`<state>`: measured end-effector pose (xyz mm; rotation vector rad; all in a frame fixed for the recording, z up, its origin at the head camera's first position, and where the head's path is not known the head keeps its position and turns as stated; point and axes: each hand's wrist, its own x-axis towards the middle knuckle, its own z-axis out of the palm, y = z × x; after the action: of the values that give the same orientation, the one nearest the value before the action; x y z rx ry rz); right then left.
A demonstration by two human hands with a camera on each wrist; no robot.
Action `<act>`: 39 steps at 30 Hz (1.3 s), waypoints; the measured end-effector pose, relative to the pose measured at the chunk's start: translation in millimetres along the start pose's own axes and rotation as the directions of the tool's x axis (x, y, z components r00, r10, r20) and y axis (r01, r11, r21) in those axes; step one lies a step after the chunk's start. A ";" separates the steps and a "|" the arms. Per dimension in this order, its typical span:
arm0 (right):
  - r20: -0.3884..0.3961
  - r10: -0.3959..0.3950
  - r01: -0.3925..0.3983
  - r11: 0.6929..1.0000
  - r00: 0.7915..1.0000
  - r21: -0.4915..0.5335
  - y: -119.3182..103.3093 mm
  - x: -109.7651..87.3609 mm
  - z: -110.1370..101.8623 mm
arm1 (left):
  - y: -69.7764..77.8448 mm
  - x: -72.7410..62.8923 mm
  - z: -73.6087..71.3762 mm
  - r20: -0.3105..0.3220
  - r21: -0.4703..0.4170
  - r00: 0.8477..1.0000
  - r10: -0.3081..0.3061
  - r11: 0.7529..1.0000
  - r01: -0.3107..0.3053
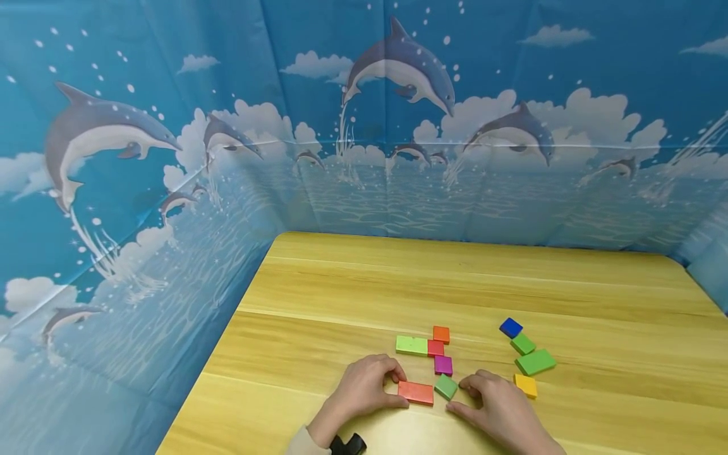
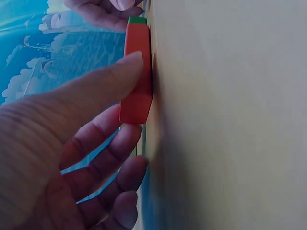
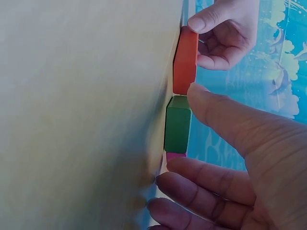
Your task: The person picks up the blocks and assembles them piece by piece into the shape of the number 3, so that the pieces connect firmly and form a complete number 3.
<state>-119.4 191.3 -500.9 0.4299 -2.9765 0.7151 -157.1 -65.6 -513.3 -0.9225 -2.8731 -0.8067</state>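
My left hand (image 1: 368, 387) pinches a long red-orange block (image 1: 416, 392) flat on the table, thumb on its near side and index finger at the far side. In the left wrist view the thumb lies across the same red block (image 2: 136, 76). Just right of it sits a green square block (image 1: 446, 387), turned at an angle, its far corner by a magenta block (image 1: 443, 365). Beside the green block my right hand (image 1: 500, 404) rests, thumb and fingers spread apart. The right wrist view shows the thumb near the green block's (image 3: 178, 125) upper end, fingers below.
Beyond the magenta block lie a red block (image 1: 435, 348), an orange block (image 1: 441, 335) and a light green strip (image 1: 412, 345). Farther right stand blue (image 1: 511, 327), green (image 1: 535, 362) and yellow (image 1: 525, 385) blocks. A dolphin-printed curtain (image 1: 352, 189) borders the wooden table (image 1: 318, 284).
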 end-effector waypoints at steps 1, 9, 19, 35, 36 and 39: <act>-0.002 -0.005 0.005 1.000 1.000 -0.002 0.1 -0.1 0.0 | 0.6 -0.2 -0.1 0.008 -0.005 1.000 0.010 1.000 -0.010; -0.002 -0.032 0.032 0.999 0.999 -0.020 -2.2 1.8 2.3 | 4.6 -1.0 -0.1 0.035 -0.015 0.999 0.009 1.000 -0.009; 0.013 -0.023 0.024 0.999 1.000 -0.028 -7.2 5.0 3.2 | 4.4 -1.3 0.8 0.020 -0.003 1.000 0.020 1.000 -0.020; -0.006 -0.039 0.039 0.999 0.999 -0.026 -5.6 7.8 5.0 | -1.3 -0.6 1.4 -0.012 0.008 1.000 0.014 1.000 -0.014; -0.008 -0.042 0.042 0.999 0.999 -0.026 -5.5 8.0 5.2 | -2.1 -0.8 0.8 -0.013 0.010 1.000 0.010 1.000 -0.009; -0.014 -0.049 0.049 0.998 0.999 -0.028 -5.2 8.6 6.1 | -4.2 -0.9 -0.5 -0.016 0.009 1.000 -0.002 1.000 0.002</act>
<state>-126.1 181.9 -503.0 0.4919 -2.9471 0.6694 -158.8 -69.2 -515.0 -0.9081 -2.8622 -0.7972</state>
